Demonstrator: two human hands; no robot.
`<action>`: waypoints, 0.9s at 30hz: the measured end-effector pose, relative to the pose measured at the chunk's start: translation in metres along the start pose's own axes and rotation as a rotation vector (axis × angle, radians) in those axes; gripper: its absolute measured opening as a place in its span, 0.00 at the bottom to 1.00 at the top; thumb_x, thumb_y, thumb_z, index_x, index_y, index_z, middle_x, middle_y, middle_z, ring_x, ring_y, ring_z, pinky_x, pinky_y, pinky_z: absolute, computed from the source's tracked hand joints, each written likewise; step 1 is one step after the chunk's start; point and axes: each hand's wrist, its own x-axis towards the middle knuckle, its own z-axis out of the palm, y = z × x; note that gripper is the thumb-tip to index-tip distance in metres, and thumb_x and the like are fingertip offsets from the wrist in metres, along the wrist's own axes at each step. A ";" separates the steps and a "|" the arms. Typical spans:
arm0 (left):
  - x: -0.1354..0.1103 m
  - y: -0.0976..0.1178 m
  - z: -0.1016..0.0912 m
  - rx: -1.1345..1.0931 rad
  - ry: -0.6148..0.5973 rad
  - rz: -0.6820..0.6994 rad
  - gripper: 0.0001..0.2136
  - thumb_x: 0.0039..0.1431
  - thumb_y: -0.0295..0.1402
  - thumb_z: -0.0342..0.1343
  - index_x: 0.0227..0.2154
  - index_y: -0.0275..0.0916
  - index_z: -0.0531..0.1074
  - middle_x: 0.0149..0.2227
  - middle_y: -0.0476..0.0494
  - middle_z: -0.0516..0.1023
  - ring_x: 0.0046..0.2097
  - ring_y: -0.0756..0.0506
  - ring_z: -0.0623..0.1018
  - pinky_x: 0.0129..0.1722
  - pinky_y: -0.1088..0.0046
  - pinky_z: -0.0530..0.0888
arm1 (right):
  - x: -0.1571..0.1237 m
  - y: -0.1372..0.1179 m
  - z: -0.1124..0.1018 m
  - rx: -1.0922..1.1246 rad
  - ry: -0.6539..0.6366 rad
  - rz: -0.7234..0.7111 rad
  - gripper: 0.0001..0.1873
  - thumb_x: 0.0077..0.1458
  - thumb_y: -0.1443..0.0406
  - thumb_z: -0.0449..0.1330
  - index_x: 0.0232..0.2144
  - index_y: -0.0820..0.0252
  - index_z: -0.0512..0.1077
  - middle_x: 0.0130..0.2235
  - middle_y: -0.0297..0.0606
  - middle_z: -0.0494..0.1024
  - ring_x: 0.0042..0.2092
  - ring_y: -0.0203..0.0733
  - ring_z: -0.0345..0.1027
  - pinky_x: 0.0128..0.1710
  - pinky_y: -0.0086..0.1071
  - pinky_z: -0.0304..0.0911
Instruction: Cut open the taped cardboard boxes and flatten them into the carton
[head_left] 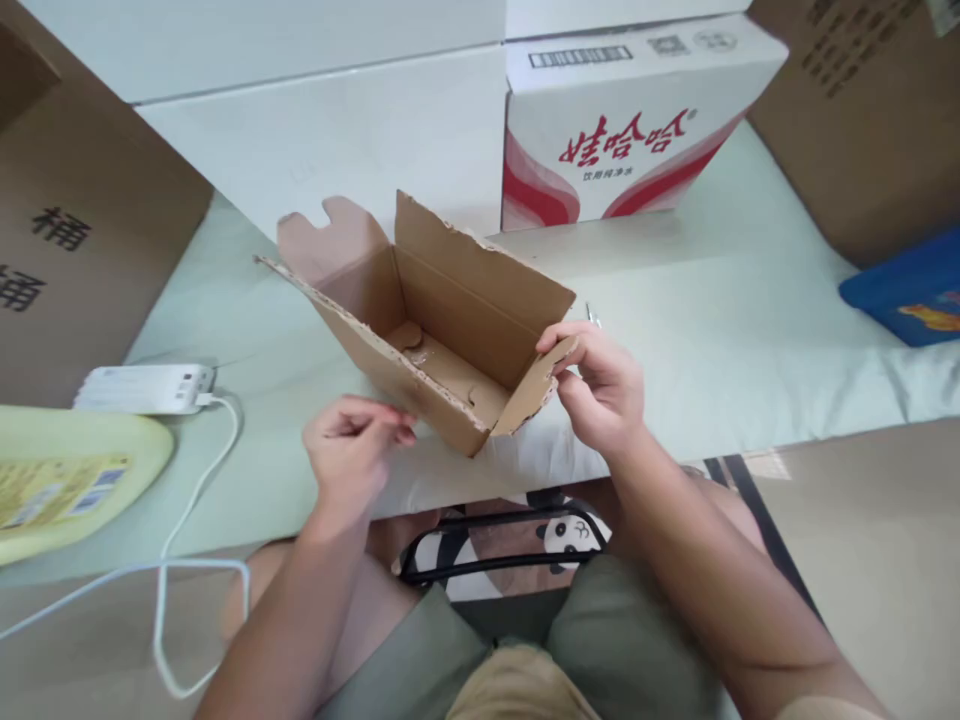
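A small open brown cardboard box (442, 330) with torn, ragged flaps sits on the pale green surface (712, 340) in front of me. My right hand (600, 385) pinches the box's right end flap between thumb and fingers. My left hand (352, 445) hovers just in front of the box's near wall, fingers curled and pinched together; whether anything is in them I cannot make out. Scraps of cardboard lie on the box's floor.
A white carton with red print (622, 120) and plain white boxes (315, 120) stand behind. Brown cartons (82, 250) flank the left and right (870, 110). A white power bank with cable (146, 388), a yellow-green packet (67, 480), a blue item (911, 290), and a panda-print bag (517, 540) lie near.
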 end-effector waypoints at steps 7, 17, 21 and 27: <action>-0.059 -0.028 0.046 0.010 -0.444 -0.388 0.26 0.49 0.58 0.73 0.24 0.35 0.82 0.21 0.38 0.82 0.19 0.46 0.80 0.18 0.76 0.76 | -0.008 0.011 -0.004 0.085 0.044 0.075 0.10 0.54 0.75 0.56 0.28 0.56 0.71 0.40 0.38 0.81 0.39 0.40 0.75 0.38 0.35 0.69; -0.078 -0.037 0.044 -0.015 -0.678 -0.642 0.27 0.46 0.58 0.74 0.29 0.33 0.81 0.31 0.34 0.86 0.32 0.44 0.86 0.34 0.72 0.82 | -0.012 0.006 -0.004 -0.067 0.023 0.100 0.06 0.53 0.71 0.56 0.28 0.56 0.71 0.39 0.39 0.81 0.36 0.40 0.73 0.35 0.35 0.67; -0.073 -0.042 0.042 -0.004 -0.638 -0.639 0.27 0.40 0.57 0.77 0.22 0.35 0.79 0.24 0.39 0.83 0.25 0.49 0.81 0.27 0.78 0.77 | -0.012 0.006 -0.002 -0.109 0.028 0.102 0.07 0.51 0.73 0.57 0.26 0.57 0.70 0.36 0.37 0.80 0.33 0.38 0.71 0.31 0.33 0.66; -0.072 -0.047 0.040 0.030 -0.596 -0.591 0.30 0.46 0.63 0.71 0.24 0.34 0.81 0.23 0.37 0.82 0.21 0.47 0.79 0.23 0.73 0.77 | -0.013 0.008 0.000 -0.081 0.039 0.056 0.08 0.52 0.73 0.57 0.26 0.56 0.70 0.38 0.38 0.80 0.33 0.38 0.71 0.31 0.33 0.66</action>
